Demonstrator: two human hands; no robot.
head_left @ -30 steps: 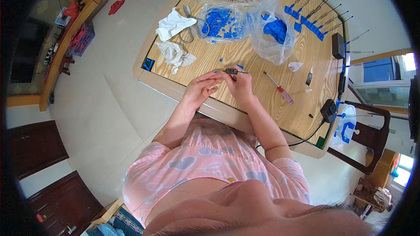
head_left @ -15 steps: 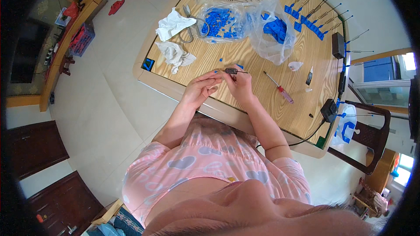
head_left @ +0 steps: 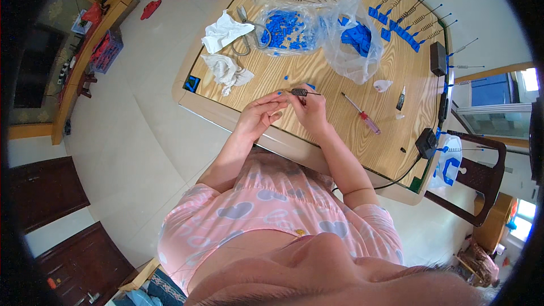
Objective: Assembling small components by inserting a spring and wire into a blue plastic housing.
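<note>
A black coil spring with a straight wire end point(head_left: 298, 92) lies sideways above the table's near edge. My right hand point(head_left: 310, 112) is closed on it, with the wire sticking out to the right. My left hand point(head_left: 258, 118) meets it fingertip to fingertip, closed in a pinch at a small blue piece point(head_left: 280, 93) at the spring's left end. How the blue piece joins the wire is hidden by the fingers. Just beyond my right hand lies a blue strip point(head_left: 311, 86), and a blue bit point(head_left: 286, 77) rests farther left.
A red-handled screwdriver point(head_left: 369, 122) and small tube point(head_left: 401, 100) lie to the right. Scissors point(head_left: 243, 33), crumpled tissues point(head_left: 226, 72), and bags of blue pieces point(head_left: 286, 29) and blue strips point(head_left: 357, 39) stand beyond. Finished-looking springs with blue ends point(head_left: 422, 17) line the right edge, near a black adapter point(head_left: 426, 143).
</note>
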